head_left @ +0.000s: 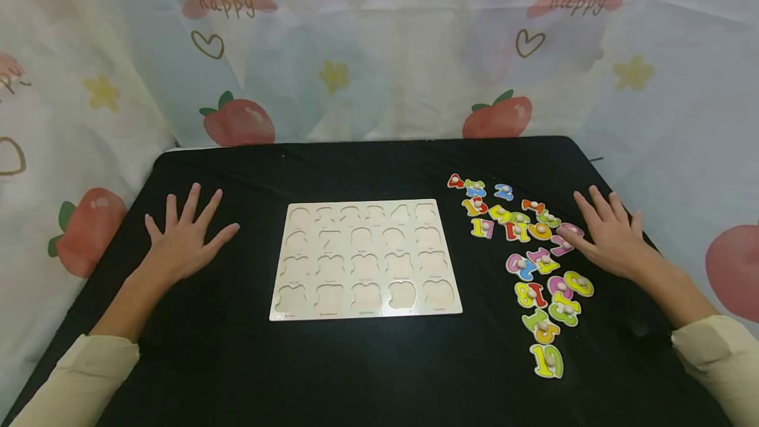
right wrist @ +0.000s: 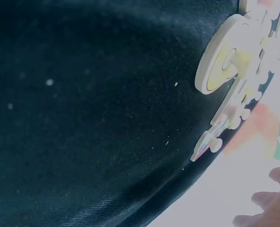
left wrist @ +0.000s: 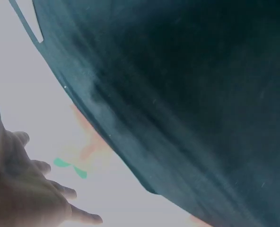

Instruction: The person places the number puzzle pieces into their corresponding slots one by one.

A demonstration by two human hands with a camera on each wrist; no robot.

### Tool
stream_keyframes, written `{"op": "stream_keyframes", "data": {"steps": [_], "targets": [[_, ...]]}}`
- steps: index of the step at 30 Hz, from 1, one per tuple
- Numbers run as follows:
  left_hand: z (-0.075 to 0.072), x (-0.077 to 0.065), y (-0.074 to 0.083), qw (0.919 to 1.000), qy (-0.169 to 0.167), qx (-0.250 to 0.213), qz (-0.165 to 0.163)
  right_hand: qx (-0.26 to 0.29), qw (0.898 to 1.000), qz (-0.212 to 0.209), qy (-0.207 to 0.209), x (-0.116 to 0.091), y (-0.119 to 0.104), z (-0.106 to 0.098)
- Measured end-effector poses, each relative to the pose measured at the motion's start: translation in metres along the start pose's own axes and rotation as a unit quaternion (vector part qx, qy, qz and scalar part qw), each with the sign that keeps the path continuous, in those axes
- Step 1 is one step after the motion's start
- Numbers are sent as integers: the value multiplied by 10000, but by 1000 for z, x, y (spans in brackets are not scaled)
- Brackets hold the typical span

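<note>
My left hand [head_left: 182, 242] is spread palm down over the left side of the black table, fingers straight, holding nothing. On the right, my right hand [head_left: 617, 239] is likewise spread; its thumb overlaps a pink number piece [head_left: 567, 237] in the head view. A pale wooden puzzle board [head_left: 367, 312] with rows of number-shaped recesses lies between the hands, nearer the left. Colourful wooden number pieces with knobs lie scattered right of it, among them a yellow one [head_left: 578, 283] and a blue 2 [head_left: 503, 192]. The left wrist view shows my left fingers [left wrist: 64, 190] extended.
The black tablecloth [head_left: 237, 374] covers the table, whose far edge meets a patterned curtain [head_left: 379, 71] with peaches and hearts. Near the front right lies a yellow-green number piece [head_left: 547, 361]. The curtain also runs along the left and right sides.
</note>
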State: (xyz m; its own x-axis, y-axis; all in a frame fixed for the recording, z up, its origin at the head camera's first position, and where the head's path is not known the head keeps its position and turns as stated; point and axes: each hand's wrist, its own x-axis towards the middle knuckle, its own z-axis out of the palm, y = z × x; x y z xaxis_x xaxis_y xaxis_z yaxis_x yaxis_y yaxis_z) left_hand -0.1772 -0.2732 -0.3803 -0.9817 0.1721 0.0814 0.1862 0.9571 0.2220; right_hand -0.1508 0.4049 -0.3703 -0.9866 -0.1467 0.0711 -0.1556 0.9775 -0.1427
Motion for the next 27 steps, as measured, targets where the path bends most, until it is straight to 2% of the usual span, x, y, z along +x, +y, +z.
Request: {"op": "stream_keyframes", "data": {"steps": [4,7,11,14,17,22,27], "targets": [[1,2,4,9994,-178,-232,181,78,10000,12,16,-2,0,-5],[0,0,9,9965,-357,-481,582,185,9996,-171,108,1,1,-10],[4,-5,18,9851,-714,-805,1344,199,9985,-495,143,4,1,-16],[11,-9,29,9734,-1185,-1049,1656,120,9983,-562,-118,3,-1,-20],[17,-11,39,9663,-1540,-1088,1754,144,9972,-583,-445,-1,-6,-22],[26,-12,51,9624,-1815,-798,1857,517,9922,-737,-860,-7,-20,-23],[31,-11,59,9581,-2146,-682,1768,815,9797,-747,-1674,-15,-34,-25]]}}
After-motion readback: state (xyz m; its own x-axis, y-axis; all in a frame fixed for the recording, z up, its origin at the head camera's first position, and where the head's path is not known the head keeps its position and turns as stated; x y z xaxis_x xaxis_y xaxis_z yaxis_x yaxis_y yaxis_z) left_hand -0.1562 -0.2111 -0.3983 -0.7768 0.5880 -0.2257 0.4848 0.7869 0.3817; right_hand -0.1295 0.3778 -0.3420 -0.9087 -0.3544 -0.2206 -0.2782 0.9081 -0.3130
